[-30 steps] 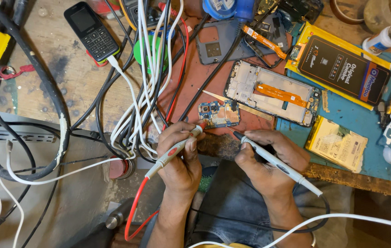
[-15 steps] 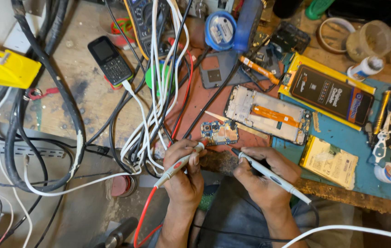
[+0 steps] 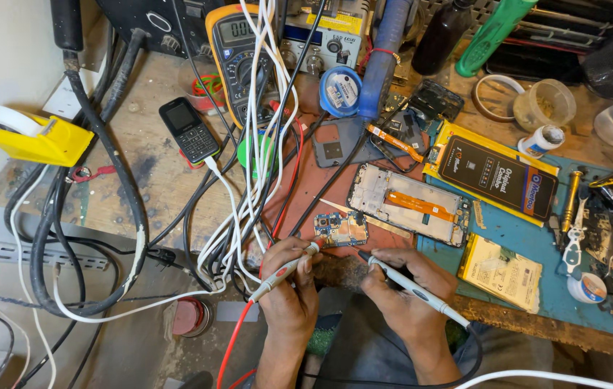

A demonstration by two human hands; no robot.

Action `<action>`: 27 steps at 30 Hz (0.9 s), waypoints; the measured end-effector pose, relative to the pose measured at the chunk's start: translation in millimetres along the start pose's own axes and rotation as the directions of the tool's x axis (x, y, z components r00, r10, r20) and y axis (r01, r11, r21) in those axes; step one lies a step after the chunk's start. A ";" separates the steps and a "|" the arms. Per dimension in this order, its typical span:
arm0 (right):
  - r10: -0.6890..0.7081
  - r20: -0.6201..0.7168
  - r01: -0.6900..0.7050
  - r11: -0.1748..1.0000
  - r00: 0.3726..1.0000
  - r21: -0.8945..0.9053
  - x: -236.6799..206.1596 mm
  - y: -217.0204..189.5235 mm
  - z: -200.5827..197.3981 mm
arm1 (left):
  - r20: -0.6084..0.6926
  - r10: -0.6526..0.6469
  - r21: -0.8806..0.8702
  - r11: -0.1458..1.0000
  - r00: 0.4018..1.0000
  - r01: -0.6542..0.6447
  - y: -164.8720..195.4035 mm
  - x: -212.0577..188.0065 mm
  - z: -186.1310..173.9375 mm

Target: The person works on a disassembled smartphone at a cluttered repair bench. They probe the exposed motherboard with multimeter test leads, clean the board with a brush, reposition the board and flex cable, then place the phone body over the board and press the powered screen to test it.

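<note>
- Here, the left hand [image 3: 288,292] is clenched pen-style around a red-leaded test probe [image 3: 283,270], its tip pointing up toward 1 o'clock at the small circuit board [image 3: 340,229].
- The right hand [image 3: 407,295] grips a second probe with a black lead [image 3: 411,284] the same way, tip aimed toward 10 o'clock, just beside the board's lower right corner.
- The circuit board lies flat on the reddish mat [image 3: 313,187] at the bench's near edge, at 12 o'clock from both hands; the open phone frame [image 3: 408,204] sits just beside it at 2 o'clock.
- Judging by its look, the board is light, thin and stiff, and fragile: the tiny parts on its face would not take pressure, so its bare edges are the safest place to hold.
- It probably slides easily under a probe tip unless steadied.
- The probes seem light and rigid; their trailing leads may tug.
- A yellow multimeter [image 3: 238,43] stands at 11 o'clock, behind a tangle of white cables [image 3: 252,180].
</note>
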State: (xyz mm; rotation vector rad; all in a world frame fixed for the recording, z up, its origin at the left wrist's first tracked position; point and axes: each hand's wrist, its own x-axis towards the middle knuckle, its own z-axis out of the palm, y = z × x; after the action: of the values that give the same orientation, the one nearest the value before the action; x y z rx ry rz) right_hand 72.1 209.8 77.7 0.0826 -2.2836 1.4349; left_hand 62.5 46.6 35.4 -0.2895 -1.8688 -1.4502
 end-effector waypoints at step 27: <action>-0.049 0.073 0.048 0.999 0.996 0.013 2.8 4.4 7.0 | 0.010 0.007 -0.026 1.000 1.000 -0.006 -12.8 -3.8 4.1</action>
State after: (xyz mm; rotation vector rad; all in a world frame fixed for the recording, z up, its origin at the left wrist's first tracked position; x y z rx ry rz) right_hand 66.0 206.3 72.4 0.1955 -2.3156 1.4419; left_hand 56.0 46.9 23.0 -0.3159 -1.8565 -1.4722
